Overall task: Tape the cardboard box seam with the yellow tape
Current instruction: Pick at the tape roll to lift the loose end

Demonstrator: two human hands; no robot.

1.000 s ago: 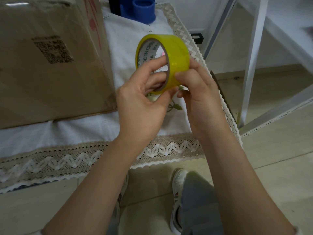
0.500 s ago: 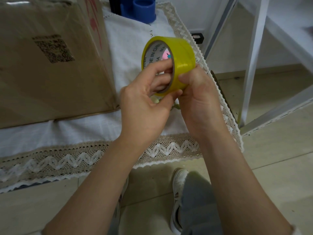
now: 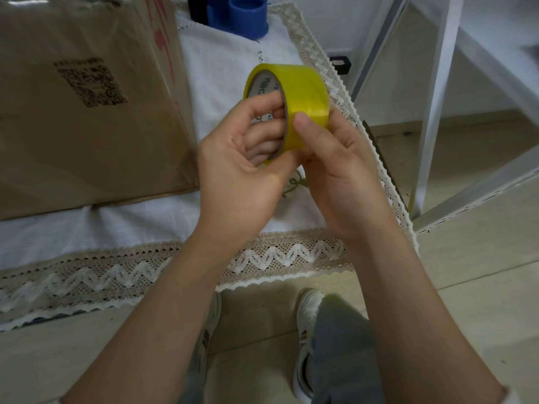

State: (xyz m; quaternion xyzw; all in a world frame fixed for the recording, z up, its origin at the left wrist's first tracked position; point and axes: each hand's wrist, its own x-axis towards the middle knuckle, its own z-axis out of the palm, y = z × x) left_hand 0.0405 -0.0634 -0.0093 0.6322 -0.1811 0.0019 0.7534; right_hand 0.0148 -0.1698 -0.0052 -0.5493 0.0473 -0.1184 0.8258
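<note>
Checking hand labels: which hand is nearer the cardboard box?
Left. The left hand grips the yellow tape roll just right of the cardboard box, not touching the box. The right hand is on the roll's far side, farther away.

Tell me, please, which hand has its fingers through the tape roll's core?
The left hand: its fingers pass inside the yellow tape roll, while the right hand only presses the outside.

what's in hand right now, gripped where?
Yellow tape roll, held by both hands: left hand has fingers through the core, right hand has its thumb on the outer band. Cardboard box untouched.
</note>
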